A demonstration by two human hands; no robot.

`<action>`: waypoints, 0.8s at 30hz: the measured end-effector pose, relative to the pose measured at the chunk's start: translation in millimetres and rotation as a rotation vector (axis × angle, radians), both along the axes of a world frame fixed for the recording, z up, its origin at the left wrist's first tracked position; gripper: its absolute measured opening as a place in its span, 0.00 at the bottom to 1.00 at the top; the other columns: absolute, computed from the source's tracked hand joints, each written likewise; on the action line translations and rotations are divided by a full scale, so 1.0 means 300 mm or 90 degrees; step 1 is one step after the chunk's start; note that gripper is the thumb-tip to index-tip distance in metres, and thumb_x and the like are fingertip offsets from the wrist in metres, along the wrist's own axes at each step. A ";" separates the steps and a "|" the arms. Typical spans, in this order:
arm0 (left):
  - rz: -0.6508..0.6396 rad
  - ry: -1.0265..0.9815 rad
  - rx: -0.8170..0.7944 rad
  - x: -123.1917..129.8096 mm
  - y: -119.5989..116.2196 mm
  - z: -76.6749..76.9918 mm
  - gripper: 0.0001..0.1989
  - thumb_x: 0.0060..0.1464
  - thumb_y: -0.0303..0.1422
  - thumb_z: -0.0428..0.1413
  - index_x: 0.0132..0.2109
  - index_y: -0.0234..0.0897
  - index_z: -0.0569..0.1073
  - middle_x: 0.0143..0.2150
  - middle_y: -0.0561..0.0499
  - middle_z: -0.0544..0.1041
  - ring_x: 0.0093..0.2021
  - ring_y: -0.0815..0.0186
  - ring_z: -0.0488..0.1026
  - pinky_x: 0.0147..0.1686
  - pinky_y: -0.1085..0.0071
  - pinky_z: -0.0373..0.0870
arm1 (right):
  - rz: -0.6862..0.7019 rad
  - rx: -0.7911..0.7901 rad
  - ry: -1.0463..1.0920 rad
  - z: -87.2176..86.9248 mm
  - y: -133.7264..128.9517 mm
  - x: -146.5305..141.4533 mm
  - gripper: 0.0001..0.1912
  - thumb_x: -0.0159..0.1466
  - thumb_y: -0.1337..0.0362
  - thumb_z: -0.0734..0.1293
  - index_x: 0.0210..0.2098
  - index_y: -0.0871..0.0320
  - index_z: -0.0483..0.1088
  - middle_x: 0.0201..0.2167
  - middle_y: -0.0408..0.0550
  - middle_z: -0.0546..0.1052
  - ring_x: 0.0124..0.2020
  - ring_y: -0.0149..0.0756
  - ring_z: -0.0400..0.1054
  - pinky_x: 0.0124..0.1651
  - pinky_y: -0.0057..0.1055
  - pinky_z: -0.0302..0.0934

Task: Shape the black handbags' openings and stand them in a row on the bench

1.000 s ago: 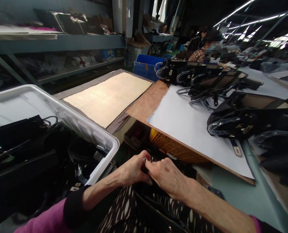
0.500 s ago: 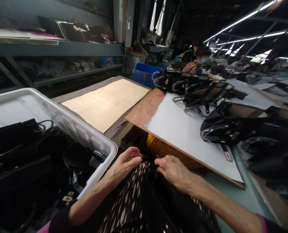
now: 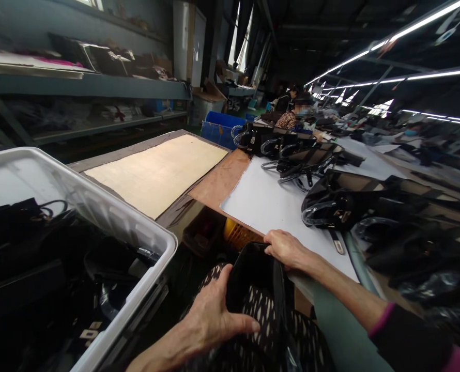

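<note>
My right hand is closed over the far upper edge of a black bag, which stands near my lap with its dark mouth partly showing. My left hand is beside the bag's near left side, thumb stretched out to the right and apart from the index finger. Its other fingers are partly hidden. Around and below the bag shows black cloth with pale flecks, which seems to be my clothing.
At left, a white plastic bin holds black bags. Ahead lie a cream sheet and a white sheet. Black bags with wrapped handles line the table at right. A yellow basket is below; people sit farther back.
My right hand has moved forward and right and raised the black bag's edge. My left hand has come nearer, its thumb spreading wide. The view has shifted slightly right.
</note>
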State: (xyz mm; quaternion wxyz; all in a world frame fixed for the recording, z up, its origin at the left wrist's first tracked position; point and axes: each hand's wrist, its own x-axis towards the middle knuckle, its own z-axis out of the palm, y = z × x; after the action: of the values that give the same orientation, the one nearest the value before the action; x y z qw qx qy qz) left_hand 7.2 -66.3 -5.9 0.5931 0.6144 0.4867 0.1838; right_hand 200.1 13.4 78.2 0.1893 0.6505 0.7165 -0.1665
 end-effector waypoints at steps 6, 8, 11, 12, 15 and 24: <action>-0.061 -0.020 -0.037 -0.077 0.104 -0.033 0.18 0.37 0.31 0.57 0.40 0.34 0.70 0.28 0.55 0.71 0.29 0.66 0.66 0.27 0.76 0.61 | -0.026 -0.084 0.065 0.049 -0.034 0.075 0.06 0.53 0.66 0.59 0.23 0.59 0.67 0.16 0.40 0.67 0.13 0.26 0.61 0.19 0.22 0.51; -0.131 -0.038 -0.073 -0.142 0.155 -0.018 0.11 0.38 0.31 0.56 0.34 0.33 0.72 0.24 0.57 0.68 0.25 0.70 0.64 0.23 0.78 0.58 | -0.039 -0.121 0.133 0.032 -0.062 0.105 0.06 0.53 0.65 0.59 0.24 0.58 0.67 0.17 0.40 0.67 0.13 0.26 0.61 0.18 0.21 0.51; -0.190 0.013 -0.061 -0.219 0.203 0.002 0.11 0.35 0.32 0.58 0.31 0.33 0.72 0.22 0.57 0.67 0.23 0.71 0.62 0.20 0.79 0.55 | -0.037 -0.134 0.238 -0.019 -0.108 0.125 0.07 0.53 0.65 0.58 0.27 0.57 0.67 0.18 0.39 0.68 0.14 0.26 0.62 0.18 0.20 0.51; -0.198 0.024 -0.065 -0.233 0.207 0.001 0.11 0.34 0.33 0.59 0.30 0.33 0.72 0.21 0.58 0.67 0.22 0.71 0.62 0.19 0.79 0.55 | -0.029 -0.127 0.256 -0.038 -0.121 0.124 0.07 0.54 0.65 0.58 0.27 0.57 0.68 0.18 0.38 0.68 0.14 0.25 0.61 0.19 0.20 0.52; -0.186 0.005 -0.116 -0.245 0.194 -0.027 0.13 0.32 0.33 0.61 0.29 0.33 0.72 0.21 0.58 0.66 0.22 0.71 0.62 0.19 0.79 0.57 | -0.003 -0.131 0.282 -0.077 -0.144 0.109 0.08 0.54 0.66 0.58 0.27 0.57 0.69 0.17 0.38 0.67 0.15 0.25 0.60 0.21 0.21 0.52; -0.147 -0.096 -0.113 -0.238 0.178 -0.063 0.23 0.30 0.41 0.65 0.36 0.33 0.74 0.26 0.56 0.70 0.27 0.69 0.64 0.23 0.79 0.59 | -0.025 -0.200 0.301 -0.120 -0.113 0.125 0.09 0.56 0.62 0.58 0.26 0.57 0.68 0.19 0.39 0.68 0.18 0.27 0.60 0.23 0.22 0.52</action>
State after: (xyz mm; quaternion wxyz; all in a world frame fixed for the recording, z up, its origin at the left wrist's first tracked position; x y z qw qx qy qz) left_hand -64.2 -12.9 -24.9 0.6974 0.5957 0.3811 0.1164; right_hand 237.6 -20.4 42.2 0.1119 0.5701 0.6933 -0.4263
